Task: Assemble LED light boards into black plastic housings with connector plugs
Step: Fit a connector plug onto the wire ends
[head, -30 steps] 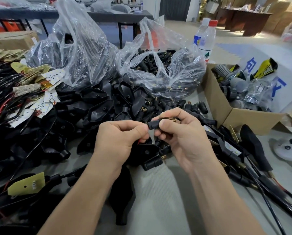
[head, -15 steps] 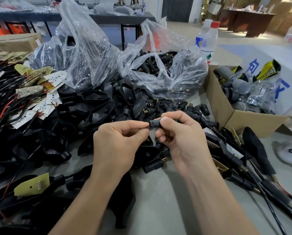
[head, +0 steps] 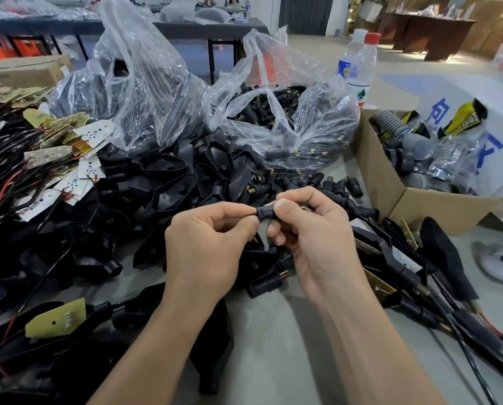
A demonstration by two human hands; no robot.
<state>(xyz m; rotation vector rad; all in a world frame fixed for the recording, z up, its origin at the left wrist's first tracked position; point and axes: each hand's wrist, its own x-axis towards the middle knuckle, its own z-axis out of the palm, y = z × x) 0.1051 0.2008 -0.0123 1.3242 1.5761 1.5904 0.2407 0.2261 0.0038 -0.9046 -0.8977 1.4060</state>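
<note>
Both hands meet over the table's middle. My right hand [head: 317,238] pinches a small black connector plug [head: 264,213] between thumb and forefinger; a brass tip shows behind the thumb. My left hand [head: 206,244] pinches the plug's left end, and what else it grips is hidden. Black plastic housings [head: 168,188] lie heaped behind the hands. LED light boards [head: 80,159] with red and black wires are piled at the left. One yellow board [head: 57,318] sits in a housing at the lower left. Loose plugs [head: 329,185] lie scattered beyond my right hand.
Two clear plastic bags, one of housings [head: 133,92] and one of plugs [head: 276,112], stand at the back. A cardboard box [head: 390,197] of assorted parts sits at the right, bottles [head: 361,68] behind it. Assembled housings with cables [head: 405,264] lie at the right.
Both hands stay together on the plug. The fingers have shifted slightly along it, and the view has tilted a little.
</note>
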